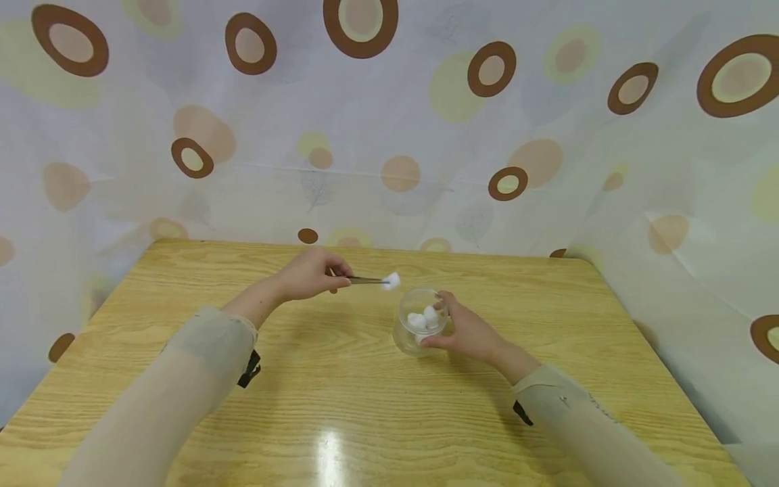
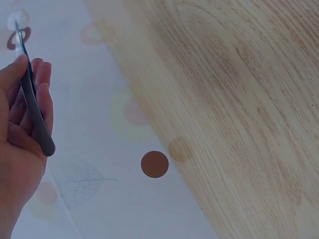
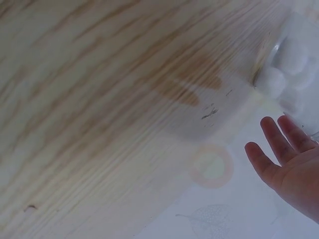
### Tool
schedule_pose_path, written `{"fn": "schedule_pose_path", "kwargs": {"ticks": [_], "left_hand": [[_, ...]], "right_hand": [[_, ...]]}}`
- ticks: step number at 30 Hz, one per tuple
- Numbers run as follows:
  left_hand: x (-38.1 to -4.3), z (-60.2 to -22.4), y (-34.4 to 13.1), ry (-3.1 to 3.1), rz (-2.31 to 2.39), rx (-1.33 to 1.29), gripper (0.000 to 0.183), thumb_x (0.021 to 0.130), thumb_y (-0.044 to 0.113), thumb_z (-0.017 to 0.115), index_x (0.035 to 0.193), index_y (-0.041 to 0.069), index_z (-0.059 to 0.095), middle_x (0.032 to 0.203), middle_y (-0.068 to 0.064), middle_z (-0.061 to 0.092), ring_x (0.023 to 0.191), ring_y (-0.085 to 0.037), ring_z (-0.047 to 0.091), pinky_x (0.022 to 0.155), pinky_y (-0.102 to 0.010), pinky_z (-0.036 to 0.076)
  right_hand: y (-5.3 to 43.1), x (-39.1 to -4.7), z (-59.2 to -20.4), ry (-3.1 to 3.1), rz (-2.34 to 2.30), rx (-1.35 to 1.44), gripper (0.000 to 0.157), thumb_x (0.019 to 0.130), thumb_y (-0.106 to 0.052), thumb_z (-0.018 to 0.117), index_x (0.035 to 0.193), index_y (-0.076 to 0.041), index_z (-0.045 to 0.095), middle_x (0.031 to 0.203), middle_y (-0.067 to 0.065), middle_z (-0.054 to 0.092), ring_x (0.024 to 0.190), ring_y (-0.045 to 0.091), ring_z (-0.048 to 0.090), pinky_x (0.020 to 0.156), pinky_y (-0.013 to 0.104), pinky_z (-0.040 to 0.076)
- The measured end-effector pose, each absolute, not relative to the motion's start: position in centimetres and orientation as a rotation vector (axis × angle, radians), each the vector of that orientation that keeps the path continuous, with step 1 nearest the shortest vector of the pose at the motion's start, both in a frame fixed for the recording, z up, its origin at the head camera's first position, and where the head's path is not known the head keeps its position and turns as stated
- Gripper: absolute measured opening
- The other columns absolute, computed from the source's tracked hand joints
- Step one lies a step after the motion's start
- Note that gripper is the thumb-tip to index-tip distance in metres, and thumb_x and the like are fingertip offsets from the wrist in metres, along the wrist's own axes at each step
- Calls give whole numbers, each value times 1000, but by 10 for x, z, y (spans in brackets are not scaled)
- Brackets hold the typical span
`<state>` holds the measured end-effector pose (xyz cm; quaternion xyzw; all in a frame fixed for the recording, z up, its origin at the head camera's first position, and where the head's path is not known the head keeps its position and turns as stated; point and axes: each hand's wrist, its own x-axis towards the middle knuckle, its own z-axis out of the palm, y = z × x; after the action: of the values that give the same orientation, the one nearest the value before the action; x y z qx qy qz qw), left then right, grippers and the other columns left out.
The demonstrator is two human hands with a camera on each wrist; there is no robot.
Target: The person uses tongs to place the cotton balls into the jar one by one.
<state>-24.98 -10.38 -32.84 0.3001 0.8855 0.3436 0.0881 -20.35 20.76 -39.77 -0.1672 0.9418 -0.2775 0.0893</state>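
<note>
My left hand (image 1: 310,275) pinches a pair of metal tweezers (image 1: 364,279), which point to the right above the table. At their tips is a white cotton ball (image 1: 392,280), also visible at the top left of the left wrist view. Just below and to the right stands a clear jar (image 1: 404,340) with several white cotton balls (image 1: 431,316) inside. My right hand (image 1: 475,335) holds the jar from its right side, thumb in front and fingers behind. In the right wrist view some fingers (image 3: 271,142) are spread beside the jar; the thumb is out of view there.
Beneath everything is a wood-grain table (image 1: 341,419), with a bright reflection near its front. A pale sheet (image 1: 365,122) printed with brown and yellow circles hangs behind it and along the right side.
</note>
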Motion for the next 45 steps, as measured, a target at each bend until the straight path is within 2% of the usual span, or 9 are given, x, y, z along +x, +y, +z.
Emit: {"fn": "schedule_pose_path", "kwargs": {"ticks": [6,20,28,35,45], "left_hand": [[-250,-326,-103,2635,1021,900,18,91,14,61,104,4,67,97,-11,69,72,-14,65,71,-31,53],[-250,-323,-96,2662,989,907,19,91,17,62,104,5,68,96,-9,70,75,-19,67,73,-31,53],[-251,-323,-96,2661,959,928,19,91,17,61,104,5,69,95,-9,70,72,-16,66,70,-29,53],[-251,-321,-93,2668,932,930,19,92,18,60,104,7,69,97,-7,70,76,-20,67,72,-30,53],[-252,-319,-79,2611,917,964,19,92,17,60,105,7,68,97,-6,69,74,-14,65,72,-27,53]], "right_hand": [[206,-202,-397,2814,-809,-493,100,75,-49,73,145,-1,19,138,24,45,125,41,45,100,54,39],[207,-204,-399,2820,-792,-495,100,76,-49,73,145,-2,19,137,23,46,124,41,46,99,54,40],[204,-204,-397,2816,-783,-507,101,75,-50,73,145,-1,19,135,24,47,123,41,48,99,53,40],[201,-203,-395,2821,-764,-497,101,75,-50,73,145,0,19,137,25,45,124,41,46,100,53,40],[196,-203,-393,2801,-775,-499,100,75,-50,73,145,-1,19,139,25,43,125,41,46,99,53,40]]}}
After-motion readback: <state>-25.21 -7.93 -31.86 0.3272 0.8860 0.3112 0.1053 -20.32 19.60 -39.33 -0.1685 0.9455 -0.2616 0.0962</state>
